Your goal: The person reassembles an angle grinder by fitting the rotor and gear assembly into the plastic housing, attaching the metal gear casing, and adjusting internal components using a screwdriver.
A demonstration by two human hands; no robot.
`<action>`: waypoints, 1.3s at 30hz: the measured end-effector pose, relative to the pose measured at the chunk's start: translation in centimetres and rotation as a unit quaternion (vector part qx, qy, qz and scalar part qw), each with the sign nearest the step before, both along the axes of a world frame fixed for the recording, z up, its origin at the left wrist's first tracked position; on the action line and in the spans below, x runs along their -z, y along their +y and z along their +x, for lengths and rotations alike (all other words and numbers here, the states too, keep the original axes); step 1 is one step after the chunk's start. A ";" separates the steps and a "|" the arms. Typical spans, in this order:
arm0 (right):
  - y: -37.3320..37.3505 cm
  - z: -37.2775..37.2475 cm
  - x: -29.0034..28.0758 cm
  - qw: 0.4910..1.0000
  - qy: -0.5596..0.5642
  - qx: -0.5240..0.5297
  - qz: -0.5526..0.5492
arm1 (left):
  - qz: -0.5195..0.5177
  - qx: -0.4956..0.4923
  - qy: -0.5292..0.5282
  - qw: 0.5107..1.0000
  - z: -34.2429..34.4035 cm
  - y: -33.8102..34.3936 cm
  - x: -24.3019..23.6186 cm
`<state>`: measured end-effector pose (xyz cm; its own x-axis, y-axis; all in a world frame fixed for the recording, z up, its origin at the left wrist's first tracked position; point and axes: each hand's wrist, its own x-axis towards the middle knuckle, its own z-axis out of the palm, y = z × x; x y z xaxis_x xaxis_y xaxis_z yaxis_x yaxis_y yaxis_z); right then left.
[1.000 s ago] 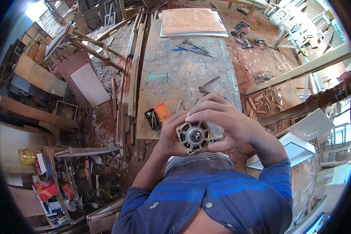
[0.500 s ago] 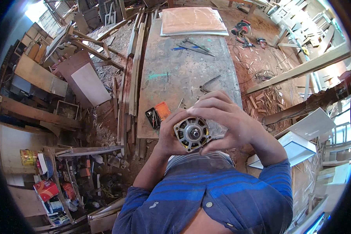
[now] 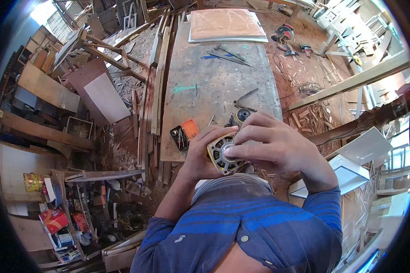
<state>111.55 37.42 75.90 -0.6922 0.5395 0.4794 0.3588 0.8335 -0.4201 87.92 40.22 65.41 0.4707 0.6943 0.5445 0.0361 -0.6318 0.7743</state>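
My left hand [image 3: 200, 154] is wrapped round the body of a power-tool motor [image 3: 217, 159], its vented metal end facing up. My right hand [image 3: 273, 143] reaches over that end, thumb and fingers closed on the shaft at its centre, which they mostly cover. Just beyond my right hand, a dark round part [image 3: 243, 114] with a pale centre lies on the worn worktable [image 3: 177, 109]. An opened small case [image 3: 180, 138], black with an orange lid [image 3: 190, 128], sits left of my hands with small tools or bits inside.
A thin V-shaped tool [image 3: 246, 97] and several slim tools [image 3: 225, 55] lie farther up the table. Flat panels [image 3: 228, 25] are stacked at its far end. Long timbers [image 3: 158, 82] run along the left side. A red power tool [image 3: 284, 32] stands on the littered floor at right.
My right hand has moved from the motor's side onto its centre, covering the shaft. The motor has tilted slightly. The dark round part beyond my hand has come into sight.
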 end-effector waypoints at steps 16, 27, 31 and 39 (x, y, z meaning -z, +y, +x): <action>0.4 0.5 -2.0 0.993 -0.061 0.070 0.071 | -0.041 -0.010 0.044 0.998 0.0 -0.6 0.0; -0.3 3.7 1.0 0.987 0.033 0.158 0.028 | -0.144 0.004 -0.019 0.989 0.4 -0.9 2.1; -1.9 7.8 2.4 0.954 0.079 0.288 -0.019 | -0.204 -0.014 0.016 0.979 -0.8 0.0 4.8; -8.4 18.1 18.7 0.752 0.090 0.592 -0.276 | -0.223 -0.027 0.145 0.964 -0.1 0.3 16.0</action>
<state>129.60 29.03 57.21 0.4796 0.8773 -0.0159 0.6080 -0.3453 -0.7149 87.80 40.51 49.43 0.5153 0.8562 0.0380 0.3144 -0.2301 0.9210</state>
